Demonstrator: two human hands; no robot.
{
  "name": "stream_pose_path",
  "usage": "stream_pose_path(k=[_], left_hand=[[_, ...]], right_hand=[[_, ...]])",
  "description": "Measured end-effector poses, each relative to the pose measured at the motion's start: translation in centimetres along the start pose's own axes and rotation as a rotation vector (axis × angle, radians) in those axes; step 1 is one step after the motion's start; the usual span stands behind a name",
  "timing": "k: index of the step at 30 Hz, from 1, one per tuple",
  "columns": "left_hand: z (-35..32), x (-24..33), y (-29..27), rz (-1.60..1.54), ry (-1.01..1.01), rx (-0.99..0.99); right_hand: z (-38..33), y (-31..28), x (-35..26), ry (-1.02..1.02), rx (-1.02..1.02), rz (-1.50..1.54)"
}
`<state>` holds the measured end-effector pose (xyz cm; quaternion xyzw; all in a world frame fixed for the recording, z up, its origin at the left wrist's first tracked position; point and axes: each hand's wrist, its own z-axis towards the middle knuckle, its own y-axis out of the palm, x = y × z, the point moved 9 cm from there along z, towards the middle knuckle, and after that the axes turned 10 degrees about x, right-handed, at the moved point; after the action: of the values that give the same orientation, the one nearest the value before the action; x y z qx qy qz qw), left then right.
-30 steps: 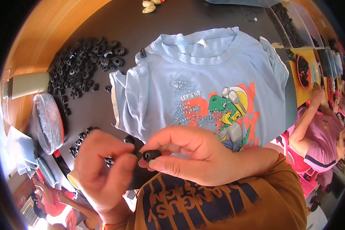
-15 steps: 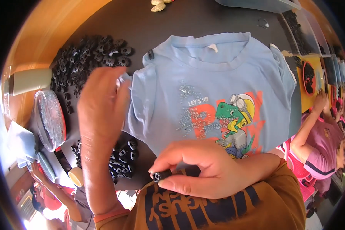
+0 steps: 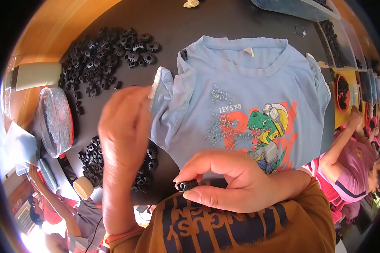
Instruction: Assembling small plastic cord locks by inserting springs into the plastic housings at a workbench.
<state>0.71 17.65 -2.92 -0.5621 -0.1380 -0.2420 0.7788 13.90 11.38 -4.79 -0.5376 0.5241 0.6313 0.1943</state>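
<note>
Hands apart, a person pinches one hollow black plastic piece in the right hand before a brown top, the blurred left hand's grip unreadable, while a far heap and near heap of similar pieces leave finished and remaining work indistinguishable.

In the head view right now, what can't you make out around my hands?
All in the head view:
Left hand: blurred; whether its fingertips hold anything is unclear.
Small black part: far end hidden by the right hand.
Light-blue T-shirt: lower print covered by the right hand.
Peanut: cut off by the top edge.
</note>
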Motion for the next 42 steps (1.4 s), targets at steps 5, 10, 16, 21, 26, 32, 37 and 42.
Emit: stream_pose_path(k=[5, 10, 16, 21, 26, 32, 37, 42], left_hand=[[1.3, -3.0, -0.1, 0.162, -0.05, 0.013], [1.0, -3.6, 0.3, 0.23, -0.015, -0.028], [-1.4, -2.7, -1.5, -0.186, -0.412, -0.034], [-4.1, 0.2, -2.3, -0.79, -0.579, -0.105], [-6.0, 1.8, -2.7, -1.025, -0.702, -0.058], [-6.2, 3.0, -2.6, -1.14, -0.62, -0.118], [-6.9, 2.8, -2.2, -1.093, -0.694, -0.168], [-6.7, 2.9, -3.3, -0.772, -0.567, -0.147]], right_hand=[[0.2, -0.1, -0.5, -0.056, 0.022, -0.024], [0.5, -0.7, -0.5, -0.071, 0.063, -0.002], [0.3, -0.7, 0.1, 0.035, 0.023, 0.115], [0.1, -0.5, 0.5, 0.121, 0.024, 0.14], [0.1, -0.4, 0.8, 0.091, 0.073, 0.168], [0.4, -0.8, -0.6, -0.14, 0.112, -0.044], [0.1, -0.2, -2.4, -0.27, 0.025, -0.284], [-0.1, -0.1, -2.7, -0.348, 0.046, -0.389]])
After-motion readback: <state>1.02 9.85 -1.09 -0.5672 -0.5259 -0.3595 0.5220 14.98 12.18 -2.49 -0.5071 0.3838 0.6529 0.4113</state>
